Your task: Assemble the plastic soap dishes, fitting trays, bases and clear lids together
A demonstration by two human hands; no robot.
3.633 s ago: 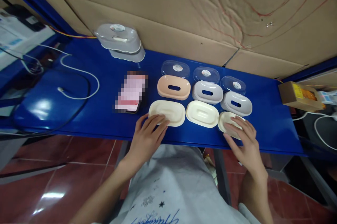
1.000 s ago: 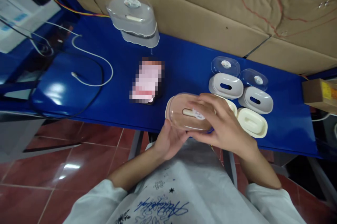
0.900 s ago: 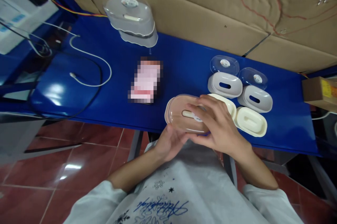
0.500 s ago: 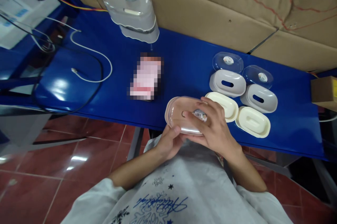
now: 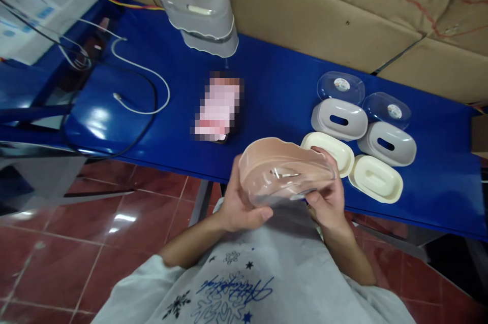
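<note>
Between my two hands is a pink oval plastic box with a clear lid (image 5: 282,171), held tilted over the table's front edge. My left hand (image 5: 244,202) grips its left end, thumb along the near side. My right hand (image 5: 330,194) holds the right end, with the thumb near the lid's label and fingers behind. Just beyond my right hand lies a cream oval tray (image 5: 337,154), partly covered by the fingers. Another cream tray (image 5: 376,179) sits to its right.
Behind the trays stand two pale grey slotted pieces (image 5: 322,120) (image 5: 400,150) and two clear lids (image 5: 331,88) (image 5: 385,105). A blurred-out phone (image 5: 219,105) lies mid-table. Grey lidded boxes (image 5: 202,14) are stacked at the back, cables (image 5: 168,90) at left, cardboard (image 5: 305,19) behind.
The box has been tipped so its pink side wall shows and its lid faces toward me. My right hand has moved from over the lid to the right end; my left hand now wraps the left end.
</note>
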